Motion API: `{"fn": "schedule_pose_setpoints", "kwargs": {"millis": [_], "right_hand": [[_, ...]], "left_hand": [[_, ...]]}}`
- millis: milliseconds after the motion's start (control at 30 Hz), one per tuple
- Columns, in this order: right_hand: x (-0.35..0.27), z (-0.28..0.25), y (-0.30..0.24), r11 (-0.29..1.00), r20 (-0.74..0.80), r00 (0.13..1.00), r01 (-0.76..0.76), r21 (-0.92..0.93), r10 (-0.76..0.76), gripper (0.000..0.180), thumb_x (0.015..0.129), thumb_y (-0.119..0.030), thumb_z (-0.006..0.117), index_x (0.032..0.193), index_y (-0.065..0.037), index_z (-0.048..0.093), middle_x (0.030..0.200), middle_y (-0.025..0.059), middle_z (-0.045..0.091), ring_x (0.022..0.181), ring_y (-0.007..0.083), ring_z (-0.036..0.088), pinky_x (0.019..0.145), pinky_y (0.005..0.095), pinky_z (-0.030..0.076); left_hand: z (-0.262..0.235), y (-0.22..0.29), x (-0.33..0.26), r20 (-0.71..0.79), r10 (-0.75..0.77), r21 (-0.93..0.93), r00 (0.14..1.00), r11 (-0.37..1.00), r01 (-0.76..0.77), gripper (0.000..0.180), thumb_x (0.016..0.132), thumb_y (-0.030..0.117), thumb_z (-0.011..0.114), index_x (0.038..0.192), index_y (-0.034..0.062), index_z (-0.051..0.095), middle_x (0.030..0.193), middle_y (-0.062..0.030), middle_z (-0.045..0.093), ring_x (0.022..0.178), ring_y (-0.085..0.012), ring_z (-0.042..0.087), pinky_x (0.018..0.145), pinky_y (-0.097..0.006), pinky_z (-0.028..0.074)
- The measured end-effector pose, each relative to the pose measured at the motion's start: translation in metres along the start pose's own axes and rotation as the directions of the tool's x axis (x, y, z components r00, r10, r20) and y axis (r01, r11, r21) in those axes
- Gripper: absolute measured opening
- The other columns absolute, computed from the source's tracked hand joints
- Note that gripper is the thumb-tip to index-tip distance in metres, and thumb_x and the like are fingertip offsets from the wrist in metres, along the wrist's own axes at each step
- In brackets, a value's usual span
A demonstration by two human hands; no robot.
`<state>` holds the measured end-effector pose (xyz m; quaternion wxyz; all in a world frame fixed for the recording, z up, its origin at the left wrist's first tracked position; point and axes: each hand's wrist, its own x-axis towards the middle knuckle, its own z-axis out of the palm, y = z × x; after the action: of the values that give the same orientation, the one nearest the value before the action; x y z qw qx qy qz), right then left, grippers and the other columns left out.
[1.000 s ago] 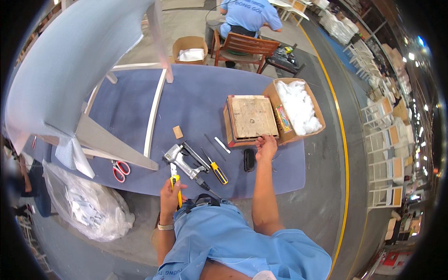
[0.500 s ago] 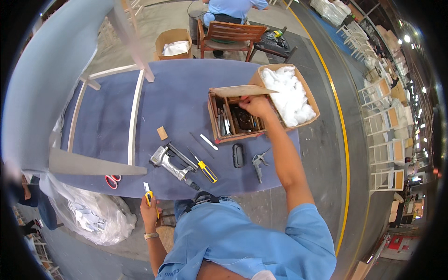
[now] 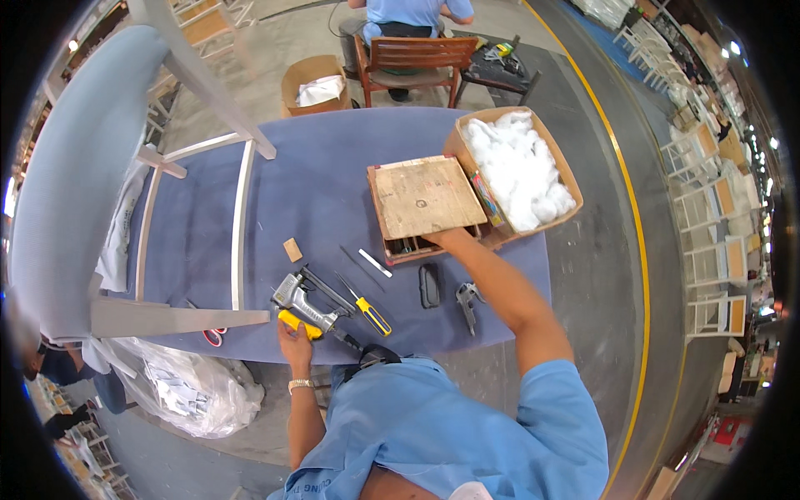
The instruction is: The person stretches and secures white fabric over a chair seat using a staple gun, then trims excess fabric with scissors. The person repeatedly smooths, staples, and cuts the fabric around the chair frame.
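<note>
My left hand [image 3: 295, 343] is closed around a yellow utility knife [image 3: 305, 326] at the near table edge, just beside the silver pneumatic staple gun [image 3: 302, 302]. My right hand [image 3: 451, 239] reaches under the near edge of the wooden toolbox's lid [image 3: 423, 197]; its fingers are hidden there. The lid lies over most of the box, and only a strip of the dark compartments shows. A yellow-and-black screwdriver [image 3: 373, 317] rests right of the staple gun. Further right are a black oblong case [image 3: 429, 286] and a grey air blow gun [image 3: 467, 307].
A pale blue upholstered chair [image 3: 79, 175] lies on its side across the table's left. Beside the toolbox stands a carton [image 3: 570, 180] of white stuffing. Red-handled scissors [image 3: 214, 337] lie near the chair leg. A co-worker [image 3: 406, 17] sits beyond the table.
The toolbox lid has come down from upright to cover the box. My right hand has moved nearer, under its edge. My left hand brought the knife up and right to the staple gun.
</note>
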<state>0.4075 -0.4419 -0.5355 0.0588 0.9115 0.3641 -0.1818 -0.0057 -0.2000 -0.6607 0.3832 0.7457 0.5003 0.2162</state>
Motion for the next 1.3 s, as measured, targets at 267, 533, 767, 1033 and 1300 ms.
{"fn": "schedule_pose_setpoints", "kwargs": {"millis": [267,533,767,1033,1300], "right_hand": [[0.0,-0.002,-0.023,0.992,0.004,0.995,0.101,0.074,-0.102,0.073,0.088,-0.045,0.063,0.151,-0.016,0.04,0.162,0.0119,0.03,0.148,0.0339,0.026,0.123,0.0488,0.018],[-0.005,0.002,-0.01,0.998,0.108,0.993,0.034,0.045,-0.039,0.071,0.089,-0.045,0.061,0.151,-0.016,0.041,0.161,0.0122,0.031,0.148,0.0342,0.026,0.123,0.0486,0.019],[0.003,0.0,-0.032,1.0,0.131,0.991,0.022,0.01,-0.023,0.069,0.091,-0.046,0.058,0.15,-0.015,0.042,0.161,0.0124,0.032,0.147,0.0344,0.027,0.123,0.0483,0.019],[-0.009,0.016,-0.026,0.999,0.096,0.995,-0.03,0.024,0.027,0.067,0.092,-0.046,0.056,0.149,-0.015,0.043,0.16,0.0127,0.034,0.147,0.0347,0.028,0.122,0.0481,0.02],[-0.006,0.014,-0.02,1.0,0.046,0.999,-0.018,0.025,0.017,0.065,0.093,-0.047,0.054,0.149,-0.014,0.044,0.159,0.0129,0.035,0.146,0.0349,0.029,0.122,0.0478,0.021]], "left_hand": [[-0.001,-0.001,-0.001,0.019,-0.084,-0.019,0.996,0.996,0.085,0.07,0.087,0.014,0.073,0.15,0.0089,0.044,0.102,-0.0105,0.067,0.079,-0.0257,0.066,0.079,-0.039,0.055],[-0.011,0.048,-0.012,-0.019,-0.171,-0.037,0.985,0.985,0.17,0.062,0.088,0.023,0.068,0.147,0.0175,0.047,0.096,-0.0135,0.064,0.091,-0.0316,0.064,0.084,-0.043,0.053],[-0.013,0.037,-0.017,-0.03,-0.121,-0.156,0.992,0.981,0.114,0.061,0.089,0.024,0.068,0.146,0.0191,0.048,0.093,-0.0111,0.061,0.089,-0.0302,0.063,0.082,-0.043,0.052],[-0.016,0.033,-0.009,0.03,-0.1,-0.18,0.995,0.978,0.104,0.063,0.087,0.024,0.072,0.146,0.0199,0.049,0.093,-0.0112,0.063,0.087,-0.0286,0.063,0.081,-0.041,0.052],[-0.023,0.034,-0.013,0.004,-0.136,-0.221,0.991,0.966,0.134,0.064,0.084,0.028,0.076,0.143,0.0212,0.053,0.092,-0.0109,0.065,0.083,-0.0277,0.065,0.078,-0.04,0.054]]}}
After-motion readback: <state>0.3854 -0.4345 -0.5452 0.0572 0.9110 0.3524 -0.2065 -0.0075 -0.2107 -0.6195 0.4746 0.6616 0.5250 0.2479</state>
